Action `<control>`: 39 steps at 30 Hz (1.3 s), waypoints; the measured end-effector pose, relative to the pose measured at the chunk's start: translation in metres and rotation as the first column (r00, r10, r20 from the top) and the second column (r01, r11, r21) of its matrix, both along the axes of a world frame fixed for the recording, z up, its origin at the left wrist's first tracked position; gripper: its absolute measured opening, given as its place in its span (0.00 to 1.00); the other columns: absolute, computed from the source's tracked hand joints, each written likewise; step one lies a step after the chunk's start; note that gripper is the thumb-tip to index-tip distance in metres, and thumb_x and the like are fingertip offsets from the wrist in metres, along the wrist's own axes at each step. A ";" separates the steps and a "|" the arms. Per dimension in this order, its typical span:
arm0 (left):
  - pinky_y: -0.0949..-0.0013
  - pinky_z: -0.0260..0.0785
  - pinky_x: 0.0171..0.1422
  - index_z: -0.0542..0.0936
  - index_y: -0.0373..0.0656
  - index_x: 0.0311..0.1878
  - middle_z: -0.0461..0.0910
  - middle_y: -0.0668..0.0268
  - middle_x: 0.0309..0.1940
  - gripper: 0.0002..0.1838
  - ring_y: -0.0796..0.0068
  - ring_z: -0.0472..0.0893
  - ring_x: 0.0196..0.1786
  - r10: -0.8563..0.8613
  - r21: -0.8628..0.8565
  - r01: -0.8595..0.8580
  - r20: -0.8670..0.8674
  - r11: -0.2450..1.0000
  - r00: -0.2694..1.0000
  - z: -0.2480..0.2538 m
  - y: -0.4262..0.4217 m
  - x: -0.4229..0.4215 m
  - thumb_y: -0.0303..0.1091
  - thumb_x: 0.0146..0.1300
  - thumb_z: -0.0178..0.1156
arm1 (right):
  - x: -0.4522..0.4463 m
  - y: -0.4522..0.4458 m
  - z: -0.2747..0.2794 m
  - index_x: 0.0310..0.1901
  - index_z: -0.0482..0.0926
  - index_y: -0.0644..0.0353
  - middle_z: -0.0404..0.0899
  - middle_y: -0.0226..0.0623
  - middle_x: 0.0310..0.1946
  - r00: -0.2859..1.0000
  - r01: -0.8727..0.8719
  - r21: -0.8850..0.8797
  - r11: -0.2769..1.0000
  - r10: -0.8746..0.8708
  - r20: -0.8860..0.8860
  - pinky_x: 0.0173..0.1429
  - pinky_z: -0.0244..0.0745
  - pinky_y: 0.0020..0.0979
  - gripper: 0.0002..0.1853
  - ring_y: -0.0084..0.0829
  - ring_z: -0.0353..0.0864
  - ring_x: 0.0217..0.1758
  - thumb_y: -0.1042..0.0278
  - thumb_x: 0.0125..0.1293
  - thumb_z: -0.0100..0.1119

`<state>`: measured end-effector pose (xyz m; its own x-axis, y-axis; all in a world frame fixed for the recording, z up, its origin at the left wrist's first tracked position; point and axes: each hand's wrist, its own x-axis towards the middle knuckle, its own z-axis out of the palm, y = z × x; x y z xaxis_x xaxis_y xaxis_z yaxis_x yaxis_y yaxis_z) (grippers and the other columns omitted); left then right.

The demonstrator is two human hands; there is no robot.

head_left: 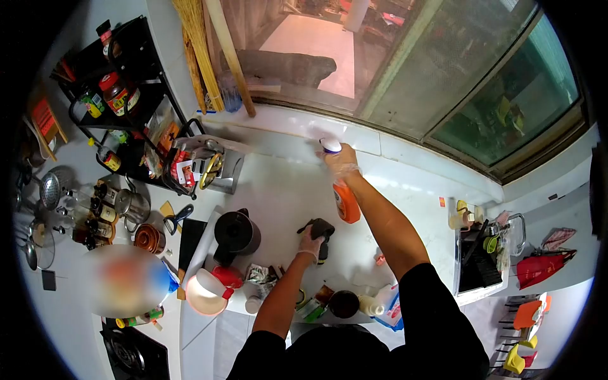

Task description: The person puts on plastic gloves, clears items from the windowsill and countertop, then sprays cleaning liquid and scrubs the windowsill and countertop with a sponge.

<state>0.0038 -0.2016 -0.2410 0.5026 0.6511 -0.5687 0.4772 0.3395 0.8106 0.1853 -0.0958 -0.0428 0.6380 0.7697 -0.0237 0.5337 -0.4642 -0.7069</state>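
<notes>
My right hand [341,161], in a clear plastic glove, is wrapped round the neck of an orange spray bottle [346,201] with a white and purple trigger head. The bottle is held near the tiled ledge under the window. My left hand [310,244], also gloved in clear plastic, grips a dark grey cloth [322,230] on the white countertop [285,183]. Left of the cloth stands a black kettle [237,235]. The left fingers are partly hidden by the cloth.
A black rack [142,95] with jars and a knife holder [225,171] stand at the left. Jars, packets and a dark round container [344,304] line the front edge. A sink [479,266] is at the right, with a sliding window [468,82] behind the counter.
</notes>
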 end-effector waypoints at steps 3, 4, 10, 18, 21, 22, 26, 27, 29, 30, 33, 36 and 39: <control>0.55 0.60 0.75 0.53 0.56 0.77 0.61 0.52 0.73 0.42 0.49 0.65 0.72 -0.043 -0.029 0.043 0.021 0.999 0.999 -0.006 0.004 -0.002 0.45 0.63 0.63 | -0.003 -0.002 -0.004 0.42 0.85 0.59 0.86 0.47 0.36 0.999 0.022 0.004 1.000 -0.022 0.040 0.49 0.78 0.37 0.19 0.43 0.86 0.42 0.56 0.54 0.73; 0.53 0.60 0.75 0.51 0.59 0.78 0.58 0.51 0.74 0.44 0.48 0.63 0.73 -0.068 -0.055 0.070 0.044 0.996 0.997 -0.006 0.004 -0.002 0.46 0.63 0.63 | -0.002 -0.007 -0.011 0.42 0.85 0.59 0.86 0.47 0.36 0.999 0.046 0.075 0.996 -0.047 0.019 0.50 0.78 0.38 0.19 0.43 0.86 0.43 0.56 0.53 0.72; 0.57 0.66 0.69 0.61 0.49 0.72 0.70 0.52 0.66 0.37 0.52 0.71 0.68 0.074 -0.066 -0.064 0.154 0.996 0.985 -0.010 -0.002 0.002 0.37 0.61 0.66 | 0.028 -0.040 -0.025 0.41 0.83 0.64 0.85 0.43 0.31 0.980 0.190 0.139 0.972 -0.180 -0.084 0.43 0.77 0.37 0.20 0.39 0.83 0.33 0.55 0.56 0.71; 0.56 0.64 0.71 0.59 0.48 0.73 0.67 0.52 0.70 0.37 0.52 0.69 0.70 0.017 0.091 -0.022 0.048 0.996 0.999 -0.014 -0.003 0.003 0.37 0.64 0.63 | 0.055 -0.085 -0.025 0.38 0.82 0.63 0.82 0.35 0.26 0.971 0.237 0.243 0.940 -0.226 -0.075 0.34 0.75 0.32 0.13 0.28 0.78 0.25 0.62 0.58 0.69; 0.56 0.62 0.73 0.57 0.49 0.75 0.65 0.52 0.71 0.38 0.51 0.67 0.72 -0.007 0.113 0.000 0.064 0.994 0.998 -0.020 -0.002 0.003 0.39 0.65 0.63 | 0.062 -0.106 -0.013 0.37 0.82 0.61 0.79 0.31 0.24 0.954 0.281 0.271 0.921 -0.239 -0.179 0.32 0.73 0.29 0.10 0.24 0.76 0.24 0.65 0.59 0.69; 0.56 0.62 0.73 0.56 0.49 0.76 0.64 0.52 0.72 0.38 0.51 0.66 0.72 -0.020 0.115 0.012 0.069 0.993 0.997 -0.022 -0.002 0.004 0.39 0.65 0.62 | 0.067 -0.109 -0.013 0.38 0.82 0.62 0.82 0.34 0.25 0.947 0.313 0.238 0.919 -0.283 -0.153 0.34 0.75 0.32 0.11 0.28 0.79 0.26 0.65 0.58 0.69; 0.55 0.60 0.75 0.57 0.50 0.76 0.59 0.52 0.74 0.39 0.51 0.61 0.75 -0.008 0.140 0.005 0.020 0.990 1.000 -0.033 -0.005 0.007 0.40 0.64 0.63 | 0.074 -0.117 0.001 0.41 0.83 0.63 0.86 0.46 0.32 0.899 0.436 0.072 0.897 -0.438 0.010 0.45 0.78 0.39 0.18 0.44 0.86 0.38 0.58 0.53 0.71; 0.55 0.60 0.75 0.57 0.50 0.76 0.59 0.52 0.74 0.39 0.51 0.62 0.74 -0.072 0.239 0.073 -0.013 0.968 0.997 -0.053 -0.004 0.006 0.40 0.64 0.63 | 0.080 -0.117 -0.005 0.41 0.83 0.62 0.86 0.45 0.32 0.905 0.424 0.068 0.903 -0.426 0.011 0.45 0.78 0.38 0.18 0.42 0.85 0.38 0.59 0.54 0.71; 0.55 0.61 0.74 0.57 0.50 0.76 0.60 0.52 0.74 0.40 0.51 0.63 0.74 -0.131 0.328 0.144 -0.060 0.934 0.990 -0.086 -0.004 0.009 0.39 0.63 0.63 | 0.088 -0.120 -0.024 0.43 0.83 0.60 0.86 0.45 0.34 0.939 0.323 0.163 0.932 -0.337 0.065 0.47 0.78 0.38 0.18 0.43 0.85 0.40 0.60 0.53 0.70; 0.55 0.61 0.74 0.57 0.50 0.76 0.61 0.52 0.73 0.39 0.51 0.63 0.74 -0.128 0.322 0.143 -0.068 0.936 0.989 -0.084 -0.005 0.009 0.39 0.63 0.63 | 0.088 -0.119 -0.040 0.44 0.83 0.60 0.85 0.47 0.37 0.957 0.223 0.253 0.941 -0.261 0.128 0.49 0.78 0.38 0.19 0.45 0.85 0.43 0.59 0.53 0.69; 0.55 0.62 0.73 0.58 0.50 0.76 0.61 0.52 0.73 0.39 0.50 0.64 0.73 0.002 0.114 0.002 -0.031 0.994 1.000 -0.015 -0.008 0.008 0.39 0.63 0.63 | 0.065 -0.129 -0.017 0.47 0.83 0.57 0.85 0.49 0.40 0.966 0.159 0.287 0.945 -0.209 0.153 0.52 0.79 0.39 0.20 0.49 0.85 0.47 0.59 0.53 0.67; 0.55 0.62 0.73 0.57 0.50 0.76 0.62 0.53 0.73 0.40 0.50 0.65 0.72 -0.017 0.132 0.021 -0.027 0.991 0.999 -0.011 -0.004 0.006 0.39 0.63 0.64 | 0.088 -0.141 -0.011 0.42 0.84 0.57 0.85 0.49 0.38 0.885 0.447 0.109 0.888 -0.457 0.089 0.50 0.79 0.41 0.17 0.51 0.85 0.44 0.56 0.53 0.65; 0.56 0.62 0.73 0.56 0.50 0.77 0.62 0.53 0.73 0.40 0.50 0.65 0.73 -0.002 0.121 0.007 -0.049 0.993 0.999 -0.010 -0.006 0.006 0.39 0.64 0.63 | 0.123 -0.159 -0.016 0.40 0.84 0.59 0.86 0.50 0.37 0.829 0.559 0.008 0.829 -0.559 0.007 0.50 0.79 0.41 0.18 0.51 0.85 0.43 0.55 0.51 0.65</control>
<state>0.0093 -0.2081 -0.2513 0.4794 0.7146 -0.5093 0.5183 0.2377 0.8215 0.3084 -0.2544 -0.0587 0.9594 0.2817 -0.0128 0.1906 -0.6814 -0.7066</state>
